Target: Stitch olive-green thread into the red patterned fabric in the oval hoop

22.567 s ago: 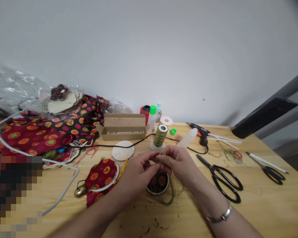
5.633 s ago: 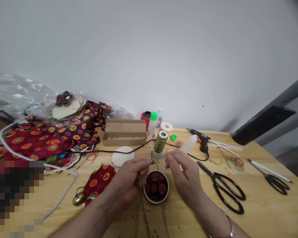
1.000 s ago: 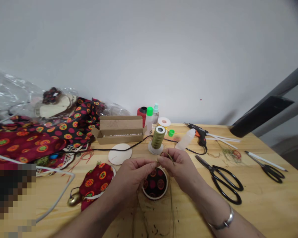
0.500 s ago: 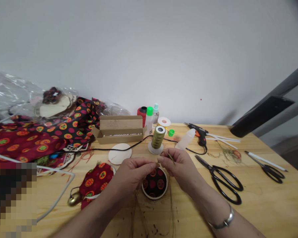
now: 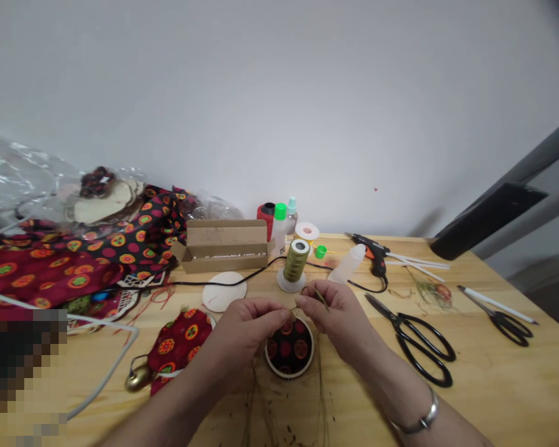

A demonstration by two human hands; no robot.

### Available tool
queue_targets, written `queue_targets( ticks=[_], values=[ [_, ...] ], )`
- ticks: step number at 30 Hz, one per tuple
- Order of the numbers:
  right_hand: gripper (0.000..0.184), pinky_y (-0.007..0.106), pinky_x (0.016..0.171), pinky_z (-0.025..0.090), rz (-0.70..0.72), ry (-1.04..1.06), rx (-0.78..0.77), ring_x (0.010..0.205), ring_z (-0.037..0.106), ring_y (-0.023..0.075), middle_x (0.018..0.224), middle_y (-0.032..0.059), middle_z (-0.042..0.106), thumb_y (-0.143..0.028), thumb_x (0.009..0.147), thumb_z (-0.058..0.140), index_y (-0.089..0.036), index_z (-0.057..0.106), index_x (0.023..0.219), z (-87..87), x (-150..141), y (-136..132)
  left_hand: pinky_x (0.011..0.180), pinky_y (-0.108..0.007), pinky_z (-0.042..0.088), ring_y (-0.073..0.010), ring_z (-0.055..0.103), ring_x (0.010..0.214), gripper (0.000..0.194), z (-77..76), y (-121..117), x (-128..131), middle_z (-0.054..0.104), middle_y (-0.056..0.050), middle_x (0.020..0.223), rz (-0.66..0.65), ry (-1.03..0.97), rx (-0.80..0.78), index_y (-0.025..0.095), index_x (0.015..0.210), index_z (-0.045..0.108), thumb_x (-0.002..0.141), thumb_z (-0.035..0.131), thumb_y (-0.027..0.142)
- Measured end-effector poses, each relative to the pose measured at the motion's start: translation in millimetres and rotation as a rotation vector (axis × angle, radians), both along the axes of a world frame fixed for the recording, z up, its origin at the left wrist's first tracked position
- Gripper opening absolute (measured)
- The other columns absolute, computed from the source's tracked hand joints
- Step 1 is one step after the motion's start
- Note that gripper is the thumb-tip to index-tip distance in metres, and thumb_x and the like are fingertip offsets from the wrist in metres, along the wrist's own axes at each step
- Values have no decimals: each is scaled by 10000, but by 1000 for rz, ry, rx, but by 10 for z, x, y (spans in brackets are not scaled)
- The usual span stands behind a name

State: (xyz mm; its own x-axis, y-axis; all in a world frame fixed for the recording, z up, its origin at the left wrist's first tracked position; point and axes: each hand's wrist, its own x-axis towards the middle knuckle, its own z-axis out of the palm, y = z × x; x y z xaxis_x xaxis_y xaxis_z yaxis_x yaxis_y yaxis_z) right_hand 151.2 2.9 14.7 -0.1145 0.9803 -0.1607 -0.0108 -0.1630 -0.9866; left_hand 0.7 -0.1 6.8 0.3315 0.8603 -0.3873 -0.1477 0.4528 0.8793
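thread (image 5: pixel 294 310) between left hand (image 5: pixel 250 324) and right hand (image 5: pixel 339 315)

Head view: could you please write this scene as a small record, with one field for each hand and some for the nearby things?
Left hand: pinching green thread
Right hand: pinching the same thread
Near the hands: round pale-rimmed piece with dark patterned fabric
Farther back: olive spool
Right side: large scissors, glue gun
Left side: gold-coloured bell
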Motion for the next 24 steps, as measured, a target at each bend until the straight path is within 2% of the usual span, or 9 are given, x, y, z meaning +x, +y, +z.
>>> queue_targets(
  ticks=[8,14,19,24],
  values=[
    [252,213,419,187,36,39,-20,415,258,48,465,-80,355,-308,648,656,-163,462,576,2,12,4,388,-166,244,-29,329,373,131,84,5,-29,531,46,438,-17,8,51,146,584,668,691,643,217],
    [227,213,413,170,36,75,-4,412,244,41,477,-81,355,-286,671,645,-157,474,597,-10,34,10,399,-178,228,-33,283,378,139,82,27,-80,482,57,429,-54,107,118,146,602,668,699,626,236],
    [230,209,412,173,44,80,-14,417,239,38,488,-81,356,-269,666,654,-151,474,584,-3,43,12,410,-177,228,-38,276,389,147,153,27,-72,448,70,422,-66,191,153,146,595,659,706,605,224],
    [173,211,422,192,87,96,-44,420,248,37,494,-72,390,-288,676,649,-123,600,685,25,57,10,402,-170,215,-36,267,389,135,174,11,-68,423,79,411,-56,213,154,147,603,659,703,601,217]
  ],
)
